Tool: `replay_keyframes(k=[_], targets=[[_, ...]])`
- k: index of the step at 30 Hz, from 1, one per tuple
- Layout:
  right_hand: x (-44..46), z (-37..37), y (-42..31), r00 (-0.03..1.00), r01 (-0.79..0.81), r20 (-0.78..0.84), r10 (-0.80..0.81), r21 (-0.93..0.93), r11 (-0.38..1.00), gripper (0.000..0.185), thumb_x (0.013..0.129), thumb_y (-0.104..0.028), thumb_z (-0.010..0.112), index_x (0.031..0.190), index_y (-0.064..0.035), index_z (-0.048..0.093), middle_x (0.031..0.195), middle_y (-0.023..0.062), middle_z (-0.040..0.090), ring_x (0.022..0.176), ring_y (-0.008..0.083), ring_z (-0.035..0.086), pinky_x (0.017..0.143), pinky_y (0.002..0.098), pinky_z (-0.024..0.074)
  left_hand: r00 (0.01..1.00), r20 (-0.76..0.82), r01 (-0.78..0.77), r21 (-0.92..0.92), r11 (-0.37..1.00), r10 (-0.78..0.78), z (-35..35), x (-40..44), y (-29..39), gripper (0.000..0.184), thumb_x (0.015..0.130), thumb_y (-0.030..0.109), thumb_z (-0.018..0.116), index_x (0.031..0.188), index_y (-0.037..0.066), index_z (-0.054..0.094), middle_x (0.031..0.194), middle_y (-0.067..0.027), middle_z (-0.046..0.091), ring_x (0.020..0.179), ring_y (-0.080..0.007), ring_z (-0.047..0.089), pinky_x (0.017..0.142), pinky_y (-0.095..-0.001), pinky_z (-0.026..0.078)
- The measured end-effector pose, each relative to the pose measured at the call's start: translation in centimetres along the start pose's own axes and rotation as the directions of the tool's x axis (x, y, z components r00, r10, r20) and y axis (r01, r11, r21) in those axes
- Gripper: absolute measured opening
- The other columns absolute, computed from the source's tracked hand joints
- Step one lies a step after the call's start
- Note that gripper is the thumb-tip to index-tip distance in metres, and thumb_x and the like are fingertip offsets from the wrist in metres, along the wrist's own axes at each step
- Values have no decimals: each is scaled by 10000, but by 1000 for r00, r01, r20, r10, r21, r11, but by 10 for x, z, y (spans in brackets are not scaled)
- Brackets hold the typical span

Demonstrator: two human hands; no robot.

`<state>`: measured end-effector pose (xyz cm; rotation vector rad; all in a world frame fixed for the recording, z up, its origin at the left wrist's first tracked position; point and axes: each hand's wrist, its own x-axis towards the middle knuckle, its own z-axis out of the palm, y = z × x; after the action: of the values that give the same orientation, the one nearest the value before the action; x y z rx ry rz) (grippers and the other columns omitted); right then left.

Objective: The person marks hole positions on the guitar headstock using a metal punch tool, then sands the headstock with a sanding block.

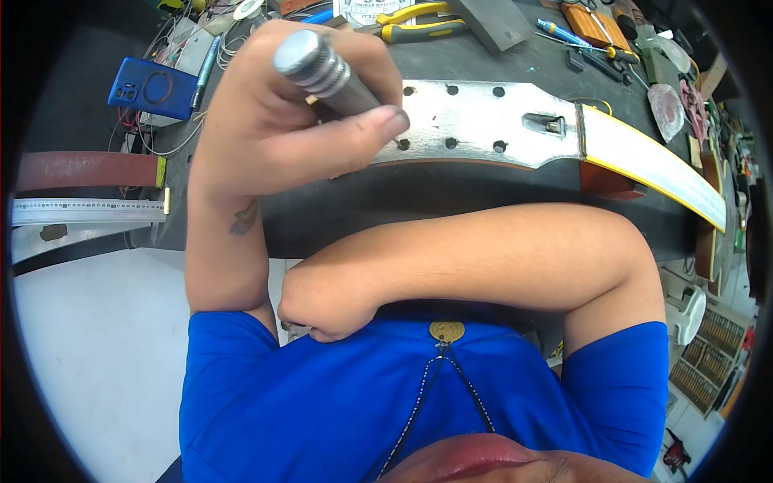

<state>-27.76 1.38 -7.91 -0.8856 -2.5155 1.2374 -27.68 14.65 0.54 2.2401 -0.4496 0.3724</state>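
Observation:
My left hand (290, 121) is closed around a grey metal tool (326, 76) with a ringed, cylindrical handle, its butt end tilted up toward me. The tip reaches a hole near the edge of a silver-white guitar headstock (475, 121); the exact contact is too small to tell. Several tuner holes run along both edges of the headstock, and a slot holds a small metal piece near the nut. The guitar neck (652, 161), edged in yellow, extends to the right. My right hand (330, 302) is curled into a fist against my shirt, its inner side hidden.
Yellow-handled pliers (423, 30) and a grey block (491, 24) lie behind the headstock. A blue phone (153, 87) sits at the left, above a steel ruler (88, 211) and a reddish curved block (88, 171). Screwdrivers and other small tools crowd the back right.

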Motion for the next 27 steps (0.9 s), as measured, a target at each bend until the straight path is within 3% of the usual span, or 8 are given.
replay_keyframes(k=[4,5,8,11,12,14,21,27], targets=[[5,5,3,1000,10,-4,-10,-2,1000,284,924,-169,671,1122,12,762,943,257,755,911,450,730,833,528,589,999,-5,-37,94,995,38,16,4,-4,125,889,78,728,909,-45,731,779,-111,713,674,-173,676,621,-275,496],[5,6,4,1000,8,-6,-8,0,1000,283,925,-169,670,1119,16,760,942,258,755,913,450,730,832,527,589,990,-90,107,-5,994,-107,15,-2,2,138,896,89,719,923,-46,731,842,-121,729,691,-163,668,622,-269,482],[-1,-1,0,1000,-1,22,1,-9,1000,286,936,-179,664,1107,32,754,948,263,755,923,450,731,834,526,590,866,-495,-64,-256,965,-74,-4,-20,-12,222,990,136,644,1051,-67,709,874,-131,691,654,-136,588,584,-241,432],[-2,-1,0,1000,-2,20,2,0,1000,298,947,-191,655,1106,41,751,957,266,755,924,448,732,834,526,590,793,-605,-92,-223,971,-63,-1,-11,-20,253,1036,157,589,1085,-66,698,856,-112,673,651,-116,570,576,-228,421],[-2,-1,0,1000,-6,28,5,2,1000,298,948,-192,652,1105,42,751,958,267,755,922,449,732,834,526,590,725,-670,31,-197,980,-158,10,-5,-13,222,1048,139,599,1077,-56,702,842,-78,670,653,-91,557,575,-227,419],[-2,-1,0,999,-10,40,9,11,1000,299,951,-194,645,1102,42,751,961,269,755,918,449,733,833,527,590,734,-651,95,-178,979,-190,20,-1,-14,149,1023,129,672,950,-2,669,741,-14,636,610,-67,556,543,-217,419],[-2,-2,0,999,-9,38,9,-16,1000,301,945,-189,633,1094,44,751,954,272,752,910,452,730,827,530,590,813,-486,221,-252,942,-321,28,-1,-17,130,1029,132,666,975,14,677,781,-5,649,630,-51,531,582,-225,414],[-3,-3,0,999,-2,34,2,-24,1000,294,942,-192,629,1062,44,756,942,269,750,899,454,726,817,531,588,913,-374,144,-85,986,-166,23,-4,-28,143,1046,101,672,1055,-35,714,818,-17,661,664,-50,546,576,-223,405]])
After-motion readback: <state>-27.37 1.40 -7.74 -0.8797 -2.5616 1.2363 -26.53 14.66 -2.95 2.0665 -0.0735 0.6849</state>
